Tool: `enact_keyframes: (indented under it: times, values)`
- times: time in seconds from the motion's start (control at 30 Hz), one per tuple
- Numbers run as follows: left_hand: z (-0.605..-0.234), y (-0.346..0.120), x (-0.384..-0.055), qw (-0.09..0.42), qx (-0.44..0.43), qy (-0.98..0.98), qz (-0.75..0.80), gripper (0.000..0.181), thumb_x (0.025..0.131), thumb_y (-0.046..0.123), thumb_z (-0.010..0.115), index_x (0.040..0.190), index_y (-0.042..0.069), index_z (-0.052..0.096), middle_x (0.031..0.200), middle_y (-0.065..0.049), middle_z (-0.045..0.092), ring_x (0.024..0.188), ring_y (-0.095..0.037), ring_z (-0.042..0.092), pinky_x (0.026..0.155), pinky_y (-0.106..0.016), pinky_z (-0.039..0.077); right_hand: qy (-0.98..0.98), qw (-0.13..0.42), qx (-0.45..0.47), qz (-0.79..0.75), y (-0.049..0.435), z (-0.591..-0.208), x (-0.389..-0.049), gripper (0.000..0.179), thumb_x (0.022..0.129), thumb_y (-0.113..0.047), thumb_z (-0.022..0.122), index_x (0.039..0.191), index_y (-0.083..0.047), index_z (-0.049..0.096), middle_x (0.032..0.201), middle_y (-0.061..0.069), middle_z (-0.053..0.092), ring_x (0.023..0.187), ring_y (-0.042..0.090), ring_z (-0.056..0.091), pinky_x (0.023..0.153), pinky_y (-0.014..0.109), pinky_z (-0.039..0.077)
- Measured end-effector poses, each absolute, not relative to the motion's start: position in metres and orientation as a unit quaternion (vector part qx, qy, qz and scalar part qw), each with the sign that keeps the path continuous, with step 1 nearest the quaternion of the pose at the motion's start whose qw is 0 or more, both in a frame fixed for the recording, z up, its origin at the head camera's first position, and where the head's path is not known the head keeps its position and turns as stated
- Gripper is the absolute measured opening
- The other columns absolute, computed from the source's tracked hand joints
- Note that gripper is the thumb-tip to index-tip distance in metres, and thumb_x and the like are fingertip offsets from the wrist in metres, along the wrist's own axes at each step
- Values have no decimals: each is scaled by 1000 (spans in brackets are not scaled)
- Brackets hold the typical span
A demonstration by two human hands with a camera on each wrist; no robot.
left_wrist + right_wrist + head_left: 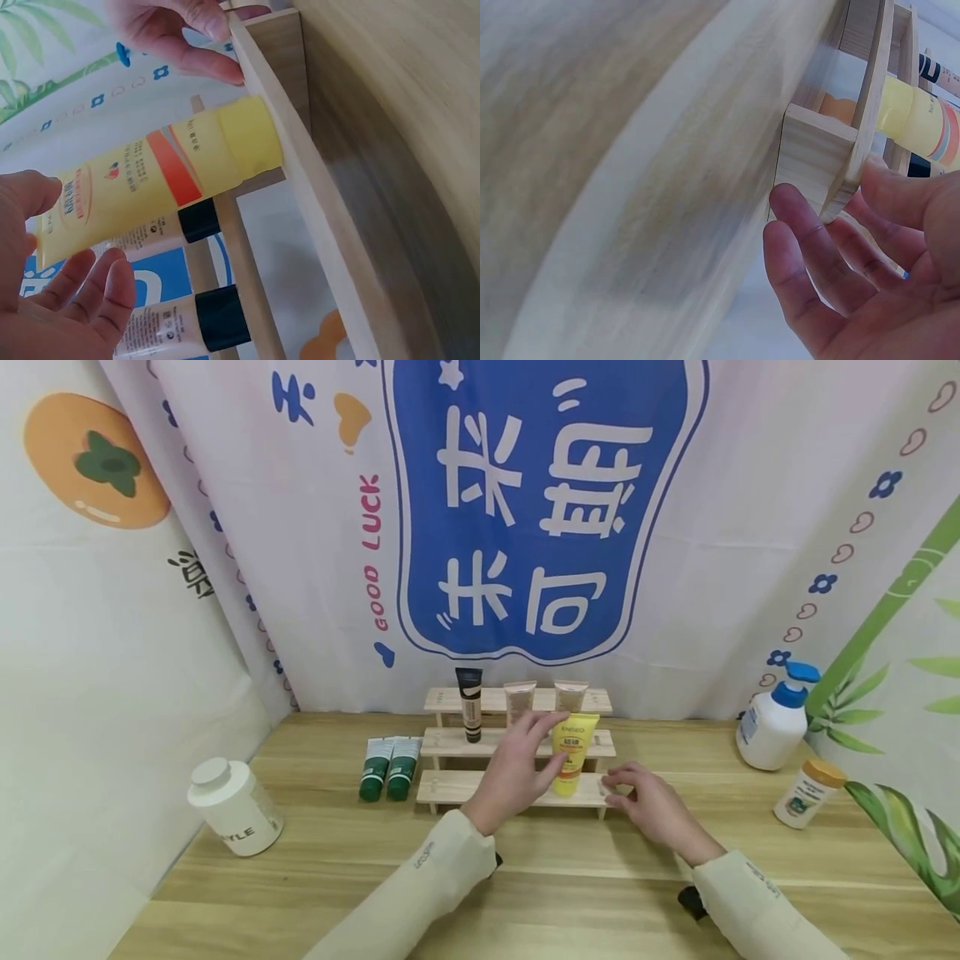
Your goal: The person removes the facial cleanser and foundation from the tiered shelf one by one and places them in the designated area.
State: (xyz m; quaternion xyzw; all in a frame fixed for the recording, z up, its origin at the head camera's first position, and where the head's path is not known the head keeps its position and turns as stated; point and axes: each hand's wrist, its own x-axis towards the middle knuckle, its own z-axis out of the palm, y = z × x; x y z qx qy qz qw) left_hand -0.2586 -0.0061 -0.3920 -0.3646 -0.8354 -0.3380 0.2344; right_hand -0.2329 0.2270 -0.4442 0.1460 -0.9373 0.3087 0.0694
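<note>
A yellow squeeze tube [574,753] stands cap down at the right part of the lowest step of a three-step wooden rack [456,787]. My left hand [516,770] holds this tube near its flat top end, thumb on one side and fingers on the other, as the left wrist view shows. At the right end of the same step, my right hand [651,803] grips the board, the thumb [900,191] on its upper face and the fingertips round the end. Behind the yellow tube, a black tube [471,706] and two pale pink tubes [519,697] stand on the middle step.
Two green-and-white tubes [390,767] lie left of the rack. A white tub [234,806] stands at the table's left. On the right are a white pump bottle with a blue top [772,727] and a small orange-capped bottle [808,793]. A printed curtain [315,568] hangs behind.
</note>
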Motion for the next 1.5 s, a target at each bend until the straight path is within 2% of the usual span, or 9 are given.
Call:
enact_keyframes:
  times: [0.2, 0.43, 0.63, 0.83, 1.17, 1.3, 1.5]
  values:
    - [-398, 2, -262, 231, -347, -840, -349, 56, 87, 15, 70, 135, 13, 41, 116, -3, 52, 95, -16, 56, 80, -24, 47, -935, 72, 148, 313, 227, -446, -233, 25, 84, -8, 72, 107, -1, 68, 113, 10, 60, 77, 12, 58, 67, 29, 50]
    - [-401, -1, -263, 232, -352, -822, -383, 49, 88, 7, 66, 130, 8, 41, 110, -5, 52, 86, -12, 55, 71, -19, 48, -936, 69, 145, 314, 226, -447, -233, 26, 84, -8, 71, 109, -1, 68, 115, 9, 59, 76, 11, 56, 66, 26, 49]
    - [-396, -23, -254, 248, -351, -809, -401, 48, 87, 2, 66, 128, 7, 42, 105, -7, 53, 81, -14, 56, 67, -19, 49, -934, 71, 150, 315, 226, -445, -231, 26, 84, -7, 71, 109, 0, 67, 115, 10, 59, 76, 13, 57, 67, 29, 50]
    - [-380, -60, -243, 289, -334, -806, -394, 50, 85, 0, 68, 127, 8, 44, 98, -6, 52, 79, -14, 51, 65, -22, 48, -937, 66, 151, 309, 226, -444, -230, 27, 85, -9, 70, 111, -1, 67, 116, 10, 58, 77, 12, 57, 67, 27, 50]
    - [-357, -136, -253, 323, -234, -826, -399, 51, 83, -8, 65, 129, 4, 46, 100, -10, 56, 80, -20, 53, 67, -31, 50, -936, 76, 159, 303, 227, -444, -229, 27, 84, -8, 71, 110, 0, 67, 115, 11, 59, 74, 11, 56, 65, 27, 49]
    - [-355, -170, -269, 304, -154, -860, -380, 50, 88, -5, 60, 134, 7, 45, 106, -13, 54, 84, -25, 53, 69, -38, 50, -939, 74, 155, 299, 227, -446, -229, 27, 85, -10, 71, 111, -2, 67, 114, 9, 59, 73, 9, 55, 64, 26, 49]
    - [-361, -215, -296, 241, -35, -906, -346, 51, 92, -4, 55, 138, 11, 41, 116, -19, 51, 96, -34, 52, 79, -50, 48, -937, 71, 158, 302, 226, -445, -230, 27, 85, -9, 70, 111, -1, 67, 114, 10, 59, 74, 10, 55, 64, 26, 49]
